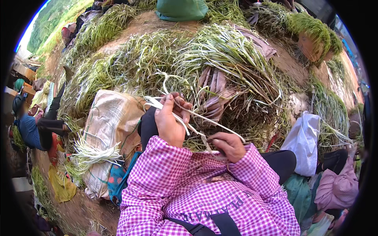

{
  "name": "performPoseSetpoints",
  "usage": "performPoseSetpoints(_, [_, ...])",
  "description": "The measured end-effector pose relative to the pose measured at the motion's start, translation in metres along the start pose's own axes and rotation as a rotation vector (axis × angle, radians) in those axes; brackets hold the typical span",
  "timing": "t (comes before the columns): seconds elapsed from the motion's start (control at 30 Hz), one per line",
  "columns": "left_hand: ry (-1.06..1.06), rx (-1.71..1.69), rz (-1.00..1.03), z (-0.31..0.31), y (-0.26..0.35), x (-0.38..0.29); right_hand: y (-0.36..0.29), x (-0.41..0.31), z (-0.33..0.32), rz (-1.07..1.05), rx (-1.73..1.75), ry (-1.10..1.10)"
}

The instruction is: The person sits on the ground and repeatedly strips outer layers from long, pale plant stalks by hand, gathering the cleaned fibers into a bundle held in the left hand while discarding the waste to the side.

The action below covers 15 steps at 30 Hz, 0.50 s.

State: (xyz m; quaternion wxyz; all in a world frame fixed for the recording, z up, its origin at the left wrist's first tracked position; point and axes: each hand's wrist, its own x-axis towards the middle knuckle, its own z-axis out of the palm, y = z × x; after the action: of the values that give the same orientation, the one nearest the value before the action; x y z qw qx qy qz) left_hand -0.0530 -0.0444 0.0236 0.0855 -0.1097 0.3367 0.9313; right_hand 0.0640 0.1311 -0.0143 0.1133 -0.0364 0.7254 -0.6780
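Observation:
My left hand (172,119) is closed around several pale, peeled-looking plant stalks (156,101), with the thumb on top. One long white stalk (218,121) slants from it down towards my right wrist. My right hand (229,146) has its fingers curled at the lower end of a held stalk; a thin pale strip (205,142) hangs beside it. Its fingertips are partly hidden and a little blurred. Just beyond my hands lies a big heap of green stalks (233,56) with brown root ends, on brownish cloth (217,100).
A bundle of white stalks (96,152) rests on a pale woven sack (109,115) at my left. A white bag (304,144) stands at my right. Ahead are a green sack (181,10) and more green heaps (106,28). Another person (32,126) sits at far left.

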Motion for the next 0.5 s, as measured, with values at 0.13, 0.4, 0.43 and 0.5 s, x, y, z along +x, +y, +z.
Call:
performPoseSetpoints(0.13, [0.0,0.063,0.043,-0.004,0.009,0.005,0.025,-0.038,-0.048,0.449,-0.768,0.028])
performPoseSetpoints(0.4, [0.021,0.049,-0.026,0.008,-0.021,-0.002,-0.001,-0.049,-0.026,0.314,0.184,0.284])
performPoseSetpoints(0.43, [0.016,0.053,-0.048,0.009,-0.024,-0.004,0.004,-0.049,-0.021,0.37,0.278,0.221])
performPoseSetpoints(0.5, [0.012,0.067,-0.078,0.012,-0.028,-0.014,0.008,-0.047,-0.009,0.309,0.254,0.313])
